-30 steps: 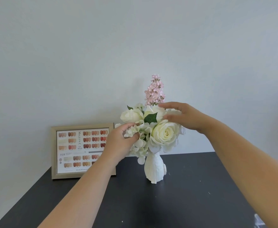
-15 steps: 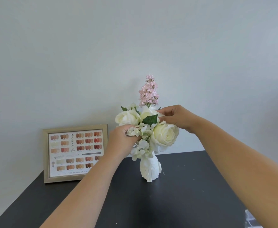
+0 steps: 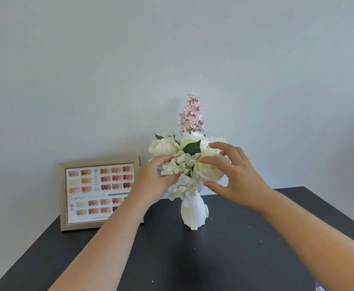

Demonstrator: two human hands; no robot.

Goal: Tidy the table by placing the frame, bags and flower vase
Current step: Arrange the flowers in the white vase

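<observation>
Standing white flower vase (image 3: pixel 193 213), cream roses (image 3: pixel 163 146), pink sprig (image 3: pixel 191 114)

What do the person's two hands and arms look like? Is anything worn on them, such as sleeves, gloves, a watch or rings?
Both forearms are bare as far as the picture shows: no sleeve, glove, watch or bracelet. The left hand and the right hand show no rings on the visible fingers. The nails look short and unpainted.

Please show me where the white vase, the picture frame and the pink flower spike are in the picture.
white vase (image 3: pixel 193 213): head view, on the middle of its body.
picture frame (image 3: pixel 63 196): head view, on its left wooden edge.
pink flower spike (image 3: pixel 191 115): head view, on the middle of the blossoms.
</observation>
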